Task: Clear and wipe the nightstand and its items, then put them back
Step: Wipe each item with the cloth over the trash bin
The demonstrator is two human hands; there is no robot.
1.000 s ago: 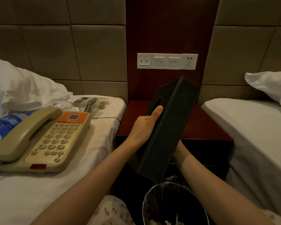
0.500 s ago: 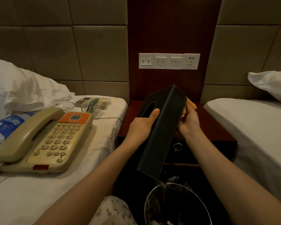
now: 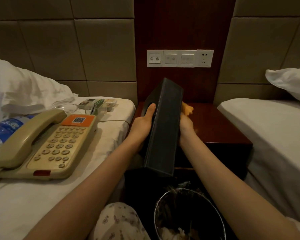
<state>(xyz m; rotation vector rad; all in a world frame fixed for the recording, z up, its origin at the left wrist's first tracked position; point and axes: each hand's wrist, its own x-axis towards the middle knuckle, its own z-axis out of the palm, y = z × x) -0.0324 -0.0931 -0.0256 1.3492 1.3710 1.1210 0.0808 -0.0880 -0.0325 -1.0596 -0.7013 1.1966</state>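
Note:
A black tissue box (image 3: 163, 125) is held tilted on its long edge above the front of the dark red nightstand (image 3: 220, 125). My left hand (image 3: 144, 122) grips its left side, thumb near the slot in the top. My right hand (image 3: 184, 124) is behind the box's right side and holds an orange cloth (image 3: 187, 109) against it; its fingers are mostly hidden by the box. The nightstand top is bare.
On the left bed lie a beige telephone (image 3: 47, 142), a water bottle (image 3: 5, 127), a glass ashtray (image 3: 68, 107) and remote controls with small items (image 3: 97, 103). A lined waste bin (image 3: 189, 215) stands below the box. A white bed (image 3: 274, 135) is at the right. Wall switches (image 3: 179, 58) sit above.
My right hand came up from under the box to its right side with the orange cloth. The box has turned more upright and moved slightly toward the nightstand.

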